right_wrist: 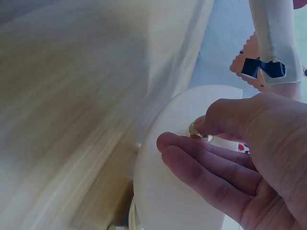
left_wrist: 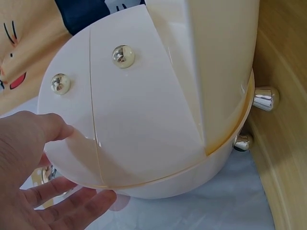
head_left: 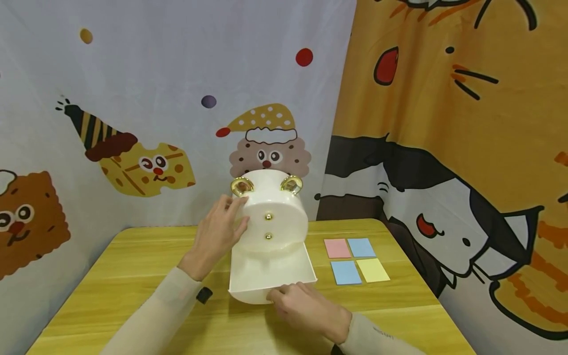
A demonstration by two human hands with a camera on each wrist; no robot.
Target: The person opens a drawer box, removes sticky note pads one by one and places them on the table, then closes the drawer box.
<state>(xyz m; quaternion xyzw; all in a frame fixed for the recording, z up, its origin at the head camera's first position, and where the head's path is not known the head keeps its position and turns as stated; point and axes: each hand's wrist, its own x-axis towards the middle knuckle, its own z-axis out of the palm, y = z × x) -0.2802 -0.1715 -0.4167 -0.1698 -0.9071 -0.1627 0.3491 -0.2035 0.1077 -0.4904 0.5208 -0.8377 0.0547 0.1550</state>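
Note:
A white rounded storage box (head_left: 276,227) with two gold ears and gold knobs (left_wrist: 123,56) stands on the table. Its lowest drawer (head_left: 270,268) is pulled out toward me; no contents show in it. My left hand (head_left: 217,234) rests against the box's upper left side. In the left wrist view the thumb of that left hand (left_wrist: 29,158) lies by the front face, with the fingers spread along the side edge. At the drawer front, my right hand (head_left: 310,308) pinches the gold drawer knob (right_wrist: 195,131) between thumb and index finger, as the right wrist view shows.
Pink (head_left: 337,248), blue (head_left: 361,247) and yellow (head_left: 373,270) sticky notes lie on the wooden table (head_left: 151,261) to the right of the box, with another blue note (head_left: 346,272). Behind the table hangs a cartoon-printed curtain (head_left: 155,74). Short gold feet (left_wrist: 265,98) support the box.

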